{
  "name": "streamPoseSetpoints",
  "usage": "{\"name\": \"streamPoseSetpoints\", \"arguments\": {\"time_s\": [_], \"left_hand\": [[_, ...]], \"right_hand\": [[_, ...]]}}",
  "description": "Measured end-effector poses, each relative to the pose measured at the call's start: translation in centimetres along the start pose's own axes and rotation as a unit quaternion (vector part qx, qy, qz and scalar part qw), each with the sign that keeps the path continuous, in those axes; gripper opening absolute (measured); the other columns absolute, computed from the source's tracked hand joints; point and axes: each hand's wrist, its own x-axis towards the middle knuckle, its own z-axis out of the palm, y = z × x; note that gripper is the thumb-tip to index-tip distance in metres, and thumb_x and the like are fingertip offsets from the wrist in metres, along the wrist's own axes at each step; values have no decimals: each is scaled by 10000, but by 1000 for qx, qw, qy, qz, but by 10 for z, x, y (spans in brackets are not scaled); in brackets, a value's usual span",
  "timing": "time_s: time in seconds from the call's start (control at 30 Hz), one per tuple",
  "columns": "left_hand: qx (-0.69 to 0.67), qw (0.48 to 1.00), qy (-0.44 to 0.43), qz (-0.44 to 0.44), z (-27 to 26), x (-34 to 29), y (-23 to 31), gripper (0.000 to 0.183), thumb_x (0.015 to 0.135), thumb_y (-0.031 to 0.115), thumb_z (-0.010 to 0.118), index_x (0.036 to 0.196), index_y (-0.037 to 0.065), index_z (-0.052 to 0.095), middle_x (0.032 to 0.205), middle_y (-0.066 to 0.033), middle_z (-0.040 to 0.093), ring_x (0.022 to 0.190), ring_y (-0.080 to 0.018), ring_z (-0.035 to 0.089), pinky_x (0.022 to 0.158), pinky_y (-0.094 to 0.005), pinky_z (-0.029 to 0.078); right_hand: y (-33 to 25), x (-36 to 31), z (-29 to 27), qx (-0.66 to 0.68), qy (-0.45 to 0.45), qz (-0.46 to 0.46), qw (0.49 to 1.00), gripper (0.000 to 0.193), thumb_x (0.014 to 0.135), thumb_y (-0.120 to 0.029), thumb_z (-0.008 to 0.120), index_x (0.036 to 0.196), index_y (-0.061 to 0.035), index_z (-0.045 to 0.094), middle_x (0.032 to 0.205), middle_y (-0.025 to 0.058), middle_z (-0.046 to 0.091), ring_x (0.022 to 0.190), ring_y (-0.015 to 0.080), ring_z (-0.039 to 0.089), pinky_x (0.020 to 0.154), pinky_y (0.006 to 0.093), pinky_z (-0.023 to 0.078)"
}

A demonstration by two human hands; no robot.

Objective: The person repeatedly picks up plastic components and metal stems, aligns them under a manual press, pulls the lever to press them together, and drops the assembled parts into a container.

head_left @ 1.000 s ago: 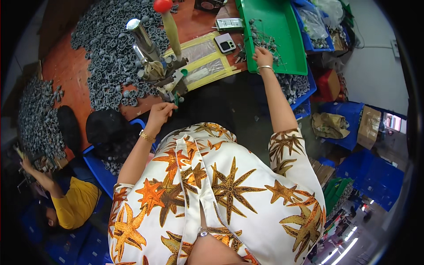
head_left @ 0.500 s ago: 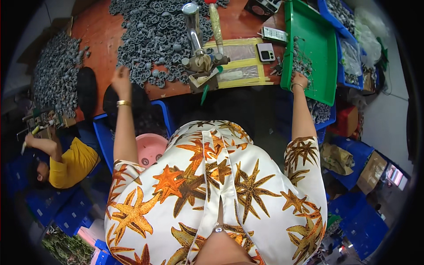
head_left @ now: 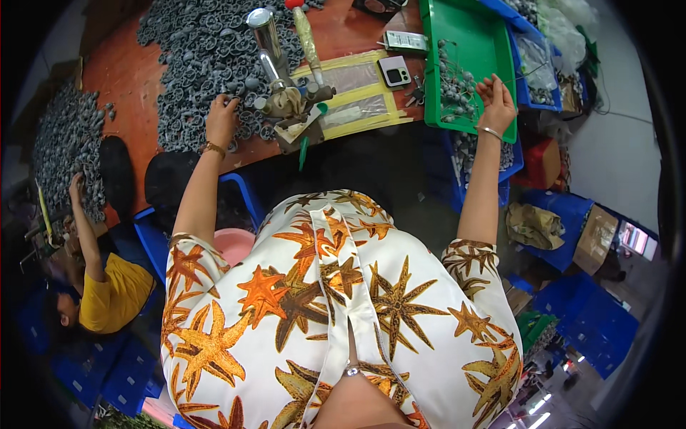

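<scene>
Grey parts (head_left: 189, 93) lie heaped on the bench (head_left: 132, 114). Left hand (head_left: 221, 125) at heap's edge, grip bent; can't tell if pinching. Right hand (head_left: 498, 109) over green tray (head_left: 486, 36), grip half-curled, hold unclear. Looks like part-picking; next probably calls for singling one out.

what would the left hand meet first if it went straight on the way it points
Most likely the grey parts: the left hand is at their near edge, fingers toward them. Whether it touches them is hard to tell.
</scene>
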Motion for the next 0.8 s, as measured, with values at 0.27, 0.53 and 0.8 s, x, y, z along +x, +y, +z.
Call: {"name": "streamPoseSetpoints", "arguments": {"time_s": [0.27, 0.53, 0.8], "left_hand": [[-57, 990, 106, -79, 5, -7, -12, 293, 689, 70, 675, 962, 18, 581, 959, -124, 584, 913, -294, 541, 745, -374, 450], [-283, 956, 56, -44, 30, -57, 79, 296, 652, 139, 743, 865, -3, 595, 868, -132, 575, 767, -272, 554, 663, -337, 453], [-202, 971, 116, 44, 71, -46, 105, 371, 598, 184, 775, 875, -2, 612, 967, -123, 502, 965, -308, 416, 834, -406, 365]], "right_hand": [[16, -84, 25, 34, -57, 74, 995, 181, 875, -110, 538, 955, 33, 615, 804, 101, 635, 631, 133, 618, 577, 256, 534], [28, -131, 40, 10, -164, 157, 974, 200, 875, -122, 543, 971, 38, 616, 795, 79, 630, 627, 102, 599, 568, 227, 516], [20, -154, 64, 17, -202, 182, 962, 196, 864, -118, 557, 949, 45, 623, 777, 84, 628, 613, 106, 597, 568, 226, 516]]}}
